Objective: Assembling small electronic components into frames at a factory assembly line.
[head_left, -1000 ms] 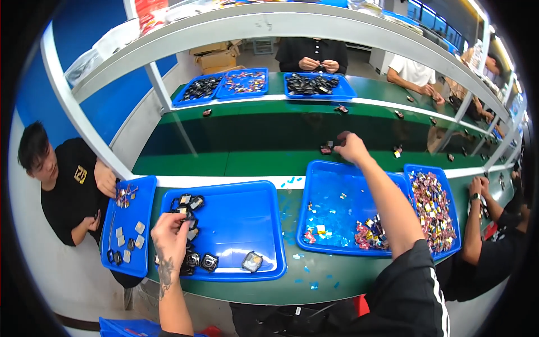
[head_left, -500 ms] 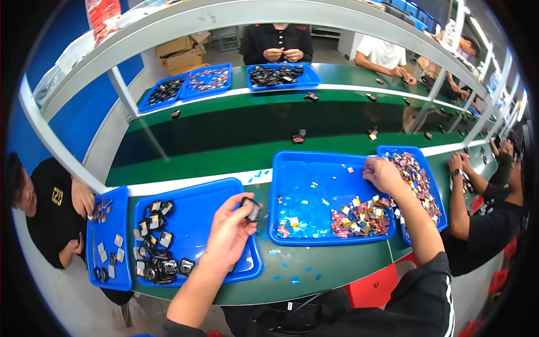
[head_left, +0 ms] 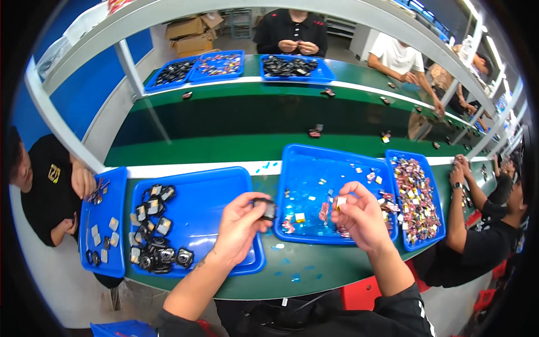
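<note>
My left hand grips a small black casing between thumb and fingers, above the gap between two blue trays. My right hand is over the right-centre blue tray, its thumb and fingertips pinching a small white-and-yellow part. A reddish piece shows just left of it; whether it hangs from that part I cannot tell. In the left-centre blue tray lie several black casings with round lens-like fronts or pale panels.
A narrow blue tray at right holds a heap of small reddish, white and yellow parts. A person sits at the far left beside another blue tray. The green belt carries scattered parts; a grey frame spans overhead.
My right hand has come from the far right of its tray toward me and left, now showing a white-and-yellow part in its fingers. My left hand has moved slightly right with the black casing.
</note>
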Motion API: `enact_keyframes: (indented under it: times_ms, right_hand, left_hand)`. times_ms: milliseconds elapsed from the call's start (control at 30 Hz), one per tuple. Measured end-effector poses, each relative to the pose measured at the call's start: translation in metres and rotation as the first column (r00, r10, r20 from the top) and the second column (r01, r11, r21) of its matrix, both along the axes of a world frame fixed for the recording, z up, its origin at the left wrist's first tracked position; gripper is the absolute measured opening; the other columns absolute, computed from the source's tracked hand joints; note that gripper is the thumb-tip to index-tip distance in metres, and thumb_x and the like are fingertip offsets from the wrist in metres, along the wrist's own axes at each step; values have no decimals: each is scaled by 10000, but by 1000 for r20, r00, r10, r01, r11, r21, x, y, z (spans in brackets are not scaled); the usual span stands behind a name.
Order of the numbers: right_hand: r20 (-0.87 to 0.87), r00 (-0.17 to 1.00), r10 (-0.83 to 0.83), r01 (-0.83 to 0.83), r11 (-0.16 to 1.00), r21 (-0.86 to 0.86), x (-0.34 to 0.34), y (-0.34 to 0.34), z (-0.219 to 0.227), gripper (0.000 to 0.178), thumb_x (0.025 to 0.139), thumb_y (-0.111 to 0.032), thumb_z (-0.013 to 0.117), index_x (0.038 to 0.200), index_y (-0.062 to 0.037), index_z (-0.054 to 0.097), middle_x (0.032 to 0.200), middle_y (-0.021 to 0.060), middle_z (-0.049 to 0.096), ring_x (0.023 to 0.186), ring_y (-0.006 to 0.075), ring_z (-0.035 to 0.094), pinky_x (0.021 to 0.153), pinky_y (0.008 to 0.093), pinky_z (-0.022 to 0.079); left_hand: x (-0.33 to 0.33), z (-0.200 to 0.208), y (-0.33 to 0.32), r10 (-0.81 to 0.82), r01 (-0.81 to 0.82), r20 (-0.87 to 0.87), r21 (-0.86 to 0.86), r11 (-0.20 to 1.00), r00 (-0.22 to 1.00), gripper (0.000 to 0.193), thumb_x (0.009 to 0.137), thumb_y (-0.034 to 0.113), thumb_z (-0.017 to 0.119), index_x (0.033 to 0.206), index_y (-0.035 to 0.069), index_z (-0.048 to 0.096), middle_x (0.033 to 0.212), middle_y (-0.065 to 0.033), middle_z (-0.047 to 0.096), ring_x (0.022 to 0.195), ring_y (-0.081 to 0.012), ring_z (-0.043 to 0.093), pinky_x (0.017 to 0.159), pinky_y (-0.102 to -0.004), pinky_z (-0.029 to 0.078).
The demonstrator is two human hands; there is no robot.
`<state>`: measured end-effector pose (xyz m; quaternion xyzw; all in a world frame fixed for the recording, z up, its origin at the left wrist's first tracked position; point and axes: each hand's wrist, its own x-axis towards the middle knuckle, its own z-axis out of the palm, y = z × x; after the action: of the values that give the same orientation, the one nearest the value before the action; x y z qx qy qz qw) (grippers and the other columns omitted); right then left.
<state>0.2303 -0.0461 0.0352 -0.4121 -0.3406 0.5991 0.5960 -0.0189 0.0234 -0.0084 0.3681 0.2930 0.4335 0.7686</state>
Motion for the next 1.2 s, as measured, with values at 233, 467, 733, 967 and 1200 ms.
enact_keyframes:
  times_ms: [233, 467, 733, 967, 1200]
  right_hand:
    - [131, 990, 54, -64, 995, 72, -42, -9, -13, 259, 898, 37, 548, 1157, 37, 538, 979, 97, 619, 939, 171, 623, 837, 304, 548]
    - [681, 732, -17, -142, 974, 177, -59, -15, -2, 418, 829, 63, 646, 1224, 20, 520, 1097, 126, 620, 989, 160, 638, 818, 279, 549]
    - [828, 531, -181, -268, 891, 366, -53, 10, -5, 164, 784, 10, 696, 937, -13, 641, 855, 90, 616, 701, 188, 603, 626, 301, 499]
    - [904, 418, -92, -339, 907, 249, -53, 7, 0, 100, 839, -14, 630, 889, -7, 544, 819, 134, 566, 735, 310, 605, 623, 375, 477]
    - [971, 180, -157, -458, 860, 224, -54, 3, -9, 103, 859, -69, 594, 906, -20, 517, 816, 139, 561, 739, 329, 610, 628, 422, 487]
  left_hand:
    - [8, 6, -6, -157, 171, -183, 65, 983, 970, 250, 945, 99, 556, 1165, -5, 613, 963, -60, 639, 786, -116, 621, 592, -223, 501]
    - [15, -2, -18, -122, 213, -348, 235, 948, 930, 203, 896, 184, 666, 996, 10, 696, 923, -26, 571, 750, -75, 584, 579, -206, 458]
    - [15, -3, -23, -14, 280, -463, 511, 813, 886, 138, 879, 103, 670, 929, -24, 686, 914, -54, 576, 833, -82, 547, 636, -223, 437]
    - [15, -5, -27, -119, 317, -455, 388, 866, 882, 129, 877, 107, 669, 948, 0, 671, 976, -38, 542, 744, -68, 527, 623, -216, 431]
    - [15, -8, -27, -35, 294, -507, 440, 849, 861, 147, 884, 128, 663, 956, 0, 668, 951, -42, 546, 684, -63, 526, 588, -228, 423]
